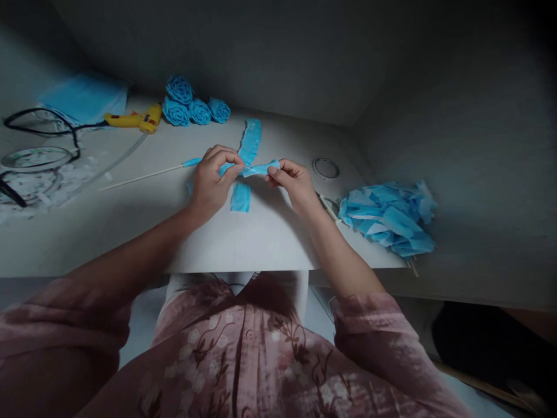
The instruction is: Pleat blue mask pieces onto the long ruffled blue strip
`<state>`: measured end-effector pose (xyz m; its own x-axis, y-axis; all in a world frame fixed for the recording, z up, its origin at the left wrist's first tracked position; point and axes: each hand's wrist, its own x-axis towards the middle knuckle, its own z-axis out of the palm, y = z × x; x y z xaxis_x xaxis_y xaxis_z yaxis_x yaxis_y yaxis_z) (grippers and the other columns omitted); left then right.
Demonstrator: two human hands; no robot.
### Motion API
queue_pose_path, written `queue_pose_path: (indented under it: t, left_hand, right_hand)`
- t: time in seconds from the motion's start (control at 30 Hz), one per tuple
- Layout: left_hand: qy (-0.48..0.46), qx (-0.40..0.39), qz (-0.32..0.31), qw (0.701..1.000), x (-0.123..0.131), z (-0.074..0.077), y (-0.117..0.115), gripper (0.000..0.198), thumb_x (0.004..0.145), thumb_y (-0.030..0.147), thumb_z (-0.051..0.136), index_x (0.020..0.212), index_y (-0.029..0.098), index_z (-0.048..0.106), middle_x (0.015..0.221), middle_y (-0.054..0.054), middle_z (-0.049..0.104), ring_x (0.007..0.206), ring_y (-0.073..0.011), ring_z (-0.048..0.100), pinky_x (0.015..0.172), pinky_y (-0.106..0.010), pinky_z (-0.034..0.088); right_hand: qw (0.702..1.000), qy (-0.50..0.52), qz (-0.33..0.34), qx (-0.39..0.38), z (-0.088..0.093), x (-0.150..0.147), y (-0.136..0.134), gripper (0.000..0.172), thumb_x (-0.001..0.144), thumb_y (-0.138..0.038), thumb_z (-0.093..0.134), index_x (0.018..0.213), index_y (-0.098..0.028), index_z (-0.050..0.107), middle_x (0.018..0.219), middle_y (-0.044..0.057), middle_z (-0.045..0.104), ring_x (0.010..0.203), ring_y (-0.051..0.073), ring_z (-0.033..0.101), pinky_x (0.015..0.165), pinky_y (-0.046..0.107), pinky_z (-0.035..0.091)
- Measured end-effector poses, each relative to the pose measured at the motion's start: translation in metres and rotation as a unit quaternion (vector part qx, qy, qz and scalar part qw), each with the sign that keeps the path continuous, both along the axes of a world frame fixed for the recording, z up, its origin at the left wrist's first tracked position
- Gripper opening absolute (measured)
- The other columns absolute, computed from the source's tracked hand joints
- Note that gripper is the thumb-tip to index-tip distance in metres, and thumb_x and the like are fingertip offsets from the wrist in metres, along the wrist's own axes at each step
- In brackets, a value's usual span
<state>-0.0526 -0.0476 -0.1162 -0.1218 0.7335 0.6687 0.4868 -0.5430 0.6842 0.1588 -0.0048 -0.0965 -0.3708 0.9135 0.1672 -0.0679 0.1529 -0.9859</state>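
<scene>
In the head view a small blue fabric strip (pixel 261 169) is stretched between my two hands, above the table. My left hand (pixel 215 177) is closed, pinching its left end between thumb and fingertips. My right hand (pixel 293 179) is closed on the other end. A longer blue strip with ruffled edges (pixel 250 139) lies just beyond my fingers. Nearer me rests a small blue rectangle (pixel 240 198). A thin wooden stick (pixel 143 177), blue at one end, runs up behind my left hand; whether that hand touches it I cannot tell.
Several blue fabric roses (pixel 179 103) cluster at the back. Left of them are a yellow glue gun (pixel 139 120) with a cable and a blue stack of sheets (pixel 87 96). White scraps (pixel 35 186) cover the far left. A ring (pixel 326 168) and a blue pile (pixel 387 215) are at right.
</scene>
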Motion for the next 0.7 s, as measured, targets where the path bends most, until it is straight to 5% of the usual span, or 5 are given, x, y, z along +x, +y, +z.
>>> queue_pose_path:
  t: [0.2,0.33,0.53,0.63,0.7]
  left_hand:
    - [-0.039,-0.044,-0.006,0.998,0.000,-0.006,0.004,0.011,0.094,0.030,0.068,0.085,0.025,0.064,0.090,-0.002,0.071,0.091,-0.0201,0.064,0.091,-0.036,0.053]
    - [-0.092,-0.048,0.026,0.994,-0.011,0.008,0.012,0.009,0.090,0.029,0.068,0.083,0.024,0.065,0.085,-0.002,0.070,0.085,-0.0190,0.063,0.087,-0.037,0.052]
    - [-0.014,0.041,0.216,0.975,-0.111,0.047,-0.008,0.018,0.083,0.032,0.065,0.087,0.018,0.075,0.081,0.000,0.073,0.079,-0.0174,0.065,0.086,-0.039,0.052]
    - [0.079,-0.063,0.307,0.946,-0.165,0.049,-0.050,0.028,0.094,0.038,0.058,0.088,0.021,0.078,0.092,0.003,0.080,0.103,-0.0263,0.074,0.106,-0.050,0.053]
    - [0.151,-0.163,0.297,0.929,-0.188,0.044,-0.079,0.030,0.097,0.046,0.056,0.090,0.026,0.077,0.117,0.008,0.084,0.128,-0.0354,0.071,0.120,-0.060,0.046]
  right_hand:
    - [1.000,-0.006,-0.008,0.007,-0.002,0.003,0.003,0.057,0.070,-0.077,0.089,0.073,-0.024,0.067,0.076,-0.001,0.067,0.072,0.013,0.057,0.073,0.029,0.052]
    - [1.000,-0.002,-0.025,0.006,-0.005,0.004,0.007,0.058,0.072,-0.077,0.088,0.072,-0.024,0.064,0.075,-0.001,0.064,0.071,0.013,0.056,0.072,0.029,0.052]
    - [0.999,0.017,-0.037,-0.002,-0.005,0.004,0.008,0.058,0.069,-0.077,0.090,0.071,-0.024,0.065,0.073,-0.002,0.065,0.069,0.012,0.054,0.070,0.028,0.050]
    - [0.999,0.023,-0.030,-0.005,-0.003,0.003,0.005,0.058,0.067,-0.076,0.091,0.070,-0.024,0.066,0.071,-0.002,0.065,0.068,0.012,0.055,0.069,0.028,0.050]
    - [0.999,0.019,-0.028,-0.007,-0.003,0.002,0.005,0.058,0.067,-0.076,0.091,0.070,-0.024,0.066,0.070,-0.002,0.065,0.067,0.012,0.055,0.069,0.028,0.050]
